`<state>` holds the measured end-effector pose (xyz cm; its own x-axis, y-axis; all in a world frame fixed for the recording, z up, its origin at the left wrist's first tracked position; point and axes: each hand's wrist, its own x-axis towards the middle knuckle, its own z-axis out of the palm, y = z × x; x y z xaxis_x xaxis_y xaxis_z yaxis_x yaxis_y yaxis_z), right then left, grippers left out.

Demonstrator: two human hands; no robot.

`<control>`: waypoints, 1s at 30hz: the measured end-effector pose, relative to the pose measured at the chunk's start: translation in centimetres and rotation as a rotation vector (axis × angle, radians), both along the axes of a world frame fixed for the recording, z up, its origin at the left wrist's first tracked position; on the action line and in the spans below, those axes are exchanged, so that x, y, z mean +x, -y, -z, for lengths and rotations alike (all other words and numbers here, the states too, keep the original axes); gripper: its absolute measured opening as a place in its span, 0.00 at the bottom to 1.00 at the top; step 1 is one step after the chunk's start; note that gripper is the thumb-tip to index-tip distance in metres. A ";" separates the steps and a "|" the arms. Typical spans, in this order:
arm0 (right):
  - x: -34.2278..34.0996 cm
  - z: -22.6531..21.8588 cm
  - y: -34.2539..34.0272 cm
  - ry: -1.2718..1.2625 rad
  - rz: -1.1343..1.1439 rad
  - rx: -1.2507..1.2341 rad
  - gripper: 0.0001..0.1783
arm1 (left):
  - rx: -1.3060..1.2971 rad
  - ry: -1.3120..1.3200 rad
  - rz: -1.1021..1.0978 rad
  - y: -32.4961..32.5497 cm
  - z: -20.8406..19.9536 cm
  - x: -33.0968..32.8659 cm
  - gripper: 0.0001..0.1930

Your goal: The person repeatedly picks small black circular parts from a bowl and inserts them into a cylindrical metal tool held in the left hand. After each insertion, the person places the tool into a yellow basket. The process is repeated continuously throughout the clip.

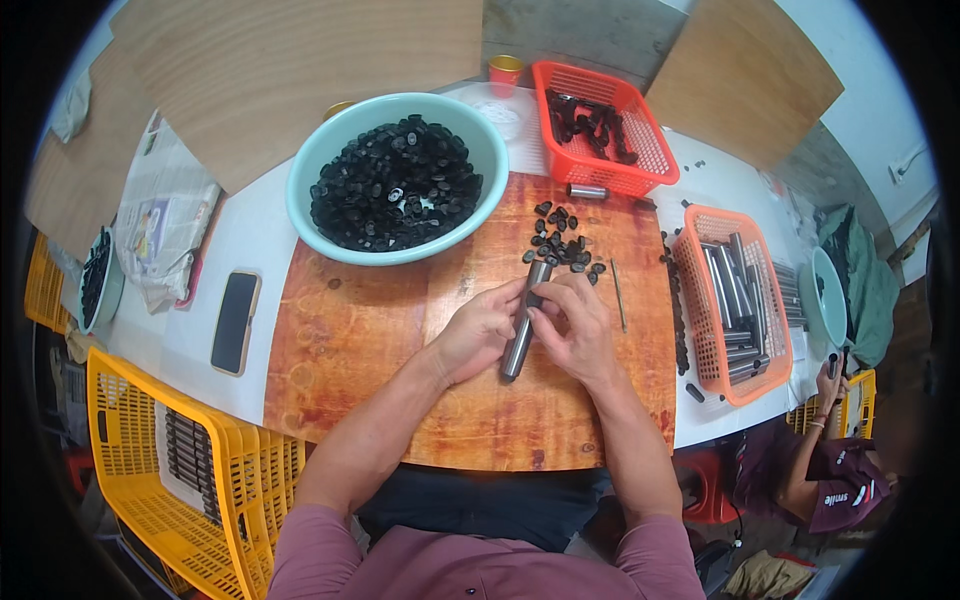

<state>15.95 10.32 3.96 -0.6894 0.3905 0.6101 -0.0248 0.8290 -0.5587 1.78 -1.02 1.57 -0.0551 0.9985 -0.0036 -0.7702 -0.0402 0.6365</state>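
A grey metal tube point(519, 345) slants over the wooden board point(400, 390), its upper end leaning right. My left hand point(478, 330) is closed round the tube's left side. On the other side, the fingers of my right hand point(572, 328) are bent in against the tube near its upper end; whether a small piece lies under them is hidden. Just beyond my hands lie several small black oval pieces point(556, 240). A thin metal rod point(619, 296) rests on the board right of them.
A pale green basin point(302, 215) full of black pieces stands far left. A red basket point(655, 176) and an orange basket point(712, 350) of metal tubes stand to the right. A phone point(235, 322) lies left, above yellow crates point(130, 400). A co-worker point(820, 470) sits at the right.
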 end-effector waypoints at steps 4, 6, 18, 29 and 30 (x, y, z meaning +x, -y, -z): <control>-0.2 0.1 -0.1 -0.016 0.000 0.016 0.15 | -0.048 0.115 -0.027 -0.2 -0.4 0.4 0.24; -0.2 0.2 -0.2 -0.028 0.008 0.035 0.16 | -0.075 0.214 -0.015 -0.1 -0.9 0.3 0.21; -0.2 0.2 0.2 -0.045 0.004 -0.234 0.20 | -0.230 -0.062 -0.076 0.2 -0.2 0.3 0.16; 0.2 1.0 -0.9 -0.062 -0.094 -0.975 0.16 | -0.208 -0.276 0.002 0.1 -0.1 0.9 0.16; 0.3 1.1 -1.1 -0.075 -0.107 -0.986 0.16 | -0.196 -0.284 0.003 0.1 -0.3 1.0 0.16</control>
